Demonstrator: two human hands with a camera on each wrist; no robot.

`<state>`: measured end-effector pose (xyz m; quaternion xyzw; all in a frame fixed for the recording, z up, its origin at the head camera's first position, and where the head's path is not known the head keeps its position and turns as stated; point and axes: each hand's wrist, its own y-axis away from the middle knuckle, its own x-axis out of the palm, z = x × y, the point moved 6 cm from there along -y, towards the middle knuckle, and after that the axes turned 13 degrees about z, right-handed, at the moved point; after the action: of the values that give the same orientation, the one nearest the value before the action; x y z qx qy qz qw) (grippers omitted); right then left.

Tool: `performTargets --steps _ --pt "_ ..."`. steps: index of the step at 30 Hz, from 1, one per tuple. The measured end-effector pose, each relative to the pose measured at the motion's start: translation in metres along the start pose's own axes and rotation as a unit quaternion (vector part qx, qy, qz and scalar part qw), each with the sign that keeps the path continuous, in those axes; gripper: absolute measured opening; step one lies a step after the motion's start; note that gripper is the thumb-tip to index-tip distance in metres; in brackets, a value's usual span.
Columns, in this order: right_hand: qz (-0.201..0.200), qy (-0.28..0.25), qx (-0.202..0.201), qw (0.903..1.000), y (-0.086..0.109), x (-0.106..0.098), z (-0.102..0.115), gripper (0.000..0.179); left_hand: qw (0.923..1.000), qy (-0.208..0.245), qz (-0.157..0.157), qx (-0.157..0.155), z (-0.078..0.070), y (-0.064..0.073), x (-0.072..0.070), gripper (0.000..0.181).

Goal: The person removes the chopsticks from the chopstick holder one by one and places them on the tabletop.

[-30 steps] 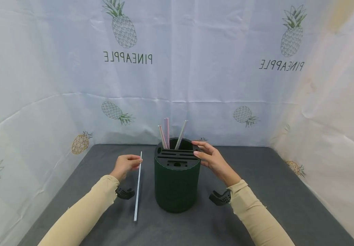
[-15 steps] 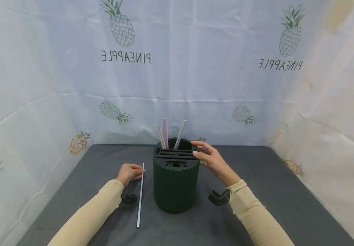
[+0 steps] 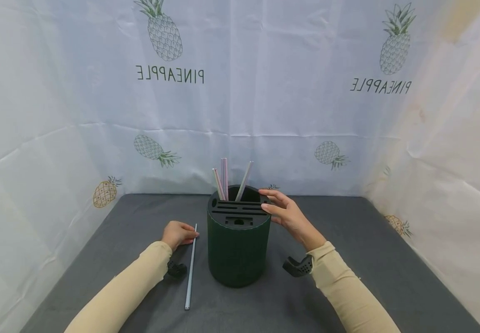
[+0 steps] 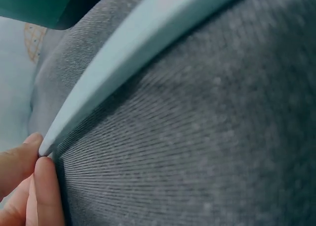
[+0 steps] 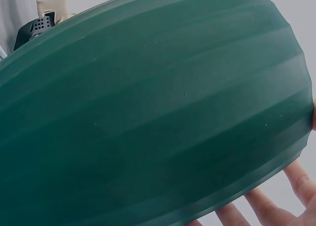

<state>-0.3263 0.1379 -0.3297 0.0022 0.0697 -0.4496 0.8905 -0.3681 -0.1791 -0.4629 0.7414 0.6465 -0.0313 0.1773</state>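
Observation:
My left hand (image 3: 178,235) pinches the far end of a long, thin, pale blue straw (image 3: 190,277) between thumb and fingertips. In the left wrist view the straw (image 4: 103,77) slants low over the grey cloth up to the fingers (image 4: 47,186). To its right stands a dark green round holder (image 3: 238,254) with a black slotted top. My right hand (image 3: 291,218) grips the holder's right upper edge, thumb on the rim; the right wrist view shows fingers (image 5: 269,211) spread along its ribbed side (image 5: 163,107). Several pink and pale straws (image 3: 225,180) lean in its rear opening.
Dark grey cloth covers the table (image 3: 140,212). A white curtain (image 3: 285,106) printed with pineapples hangs close behind and along both sides. Each wrist wears a black camera mount (image 3: 297,267).
The left hand has moved towards me and slightly right, lowering the straw's far end and sliding it nearer. The right hand and holder have stayed in place.

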Motion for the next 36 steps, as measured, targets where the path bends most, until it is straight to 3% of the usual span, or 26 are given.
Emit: performTargets --steps 7,18,25,29,33,36 --pt "0.001 0.000 0.002 1.0000 -0.001 0.000 0.000 0.055 0.9995 -0.031 -0.003 0.004 -0.003 0.003 0.001 0.018" --pt "0.006 0.010 -0.001 0.9999 -0.003 0.002 0.000 0.055 0.9993 -0.033 -0.014 -0.001 -0.002 0.006 -0.002 0.020" --pt "0.004 0.009 0.000 1.0000 -0.002 0.003 0.001 0.055 0.9994 0.029 0.016 0.013 -0.008 0.011 -0.006 0.027" --pt "0.005 0.006 -0.001 1.0000 -0.001 0.002 0.001 0.055 0.9964 0.066 0.041 0.034 -0.033 0.019 -0.013 0.038" --pt "0.005 0.004 -0.004 1.0000 0.001 0.001 0.002 0.055 0.9867 0.133 0.073 0.060 -0.077 0.033 -0.022 0.048" --pt "0.004 0.007 -0.005 1.0000 0.002 0.001 0.002 0.055 0.9776 0.166 0.094 0.089 -0.114 0.047 -0.026 0.044"
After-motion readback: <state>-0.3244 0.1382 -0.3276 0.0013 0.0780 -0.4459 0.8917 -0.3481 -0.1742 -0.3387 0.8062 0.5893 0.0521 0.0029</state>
